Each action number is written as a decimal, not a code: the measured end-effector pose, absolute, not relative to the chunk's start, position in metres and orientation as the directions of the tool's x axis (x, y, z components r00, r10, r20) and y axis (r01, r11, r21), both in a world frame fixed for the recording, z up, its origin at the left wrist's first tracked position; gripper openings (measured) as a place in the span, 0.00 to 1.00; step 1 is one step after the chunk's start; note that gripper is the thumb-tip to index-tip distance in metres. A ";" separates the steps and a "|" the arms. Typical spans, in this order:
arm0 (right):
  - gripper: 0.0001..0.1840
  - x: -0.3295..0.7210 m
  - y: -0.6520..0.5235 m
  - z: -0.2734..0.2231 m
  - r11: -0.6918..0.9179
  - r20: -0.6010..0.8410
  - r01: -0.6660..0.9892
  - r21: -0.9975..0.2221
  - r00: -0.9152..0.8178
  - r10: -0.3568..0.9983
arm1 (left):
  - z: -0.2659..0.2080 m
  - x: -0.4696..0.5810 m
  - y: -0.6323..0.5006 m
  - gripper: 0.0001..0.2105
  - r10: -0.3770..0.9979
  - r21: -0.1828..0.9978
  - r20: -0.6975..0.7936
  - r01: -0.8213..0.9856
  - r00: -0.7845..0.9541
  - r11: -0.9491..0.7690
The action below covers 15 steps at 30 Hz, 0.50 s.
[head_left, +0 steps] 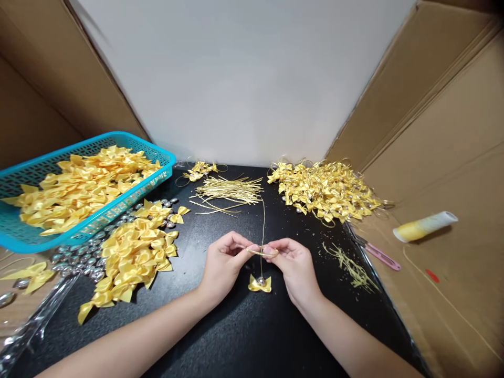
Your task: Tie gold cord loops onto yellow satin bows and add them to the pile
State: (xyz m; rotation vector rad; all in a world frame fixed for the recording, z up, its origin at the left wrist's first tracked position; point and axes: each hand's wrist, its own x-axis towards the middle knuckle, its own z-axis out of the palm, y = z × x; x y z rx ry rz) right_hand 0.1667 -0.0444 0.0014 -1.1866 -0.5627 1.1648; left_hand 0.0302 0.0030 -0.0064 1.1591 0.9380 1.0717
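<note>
My left hand [225, 261] and my right hand [293, 262] meet over the black table [244, 336], both pinching a thin gold cord [262, 251] bent into a small loop between the fingertips. One end of the cord runs up toward the far side. Just below the fingers lies a yellow satin bow [259, 284] with a small silver bead at its knot.
A blue basket [23, 239] of yellow bows stands at left, loose bows [132, 254] and silver beads [79, 257] beside it. Cut gold cords [228, 191] lie at the back, finished bows [326, 189] back right. Cord scraps [350, 265], a pink tool [380, 255], a spool [425, 226] sit right.
</note>
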 end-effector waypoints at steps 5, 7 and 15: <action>0.12 0.163 -0.047 -0.001 -0.002 -0.157 -0.400 -0.917 0.358 0.921 | -0.005 0.031 0.000 0.07 0.965 0.983 0.015 -0.181 0.263 0.034; 0.11 0.163 -0.047 -0.001 0.022 -0.124 -0.372 -0.928 0.364 0.923 | -0.005 0.030 -0.001 0.07 0.961 0.986 0.040 -0.169 0.273 0.006; 0.09 0.164 -0.051 0.000 0.061 -0.033 -0.217 -0.974 0.403 0.915 | -0.009 0.025 -0.002 0.03 0.899 0.948 0.290 0.030 0.329 -0.317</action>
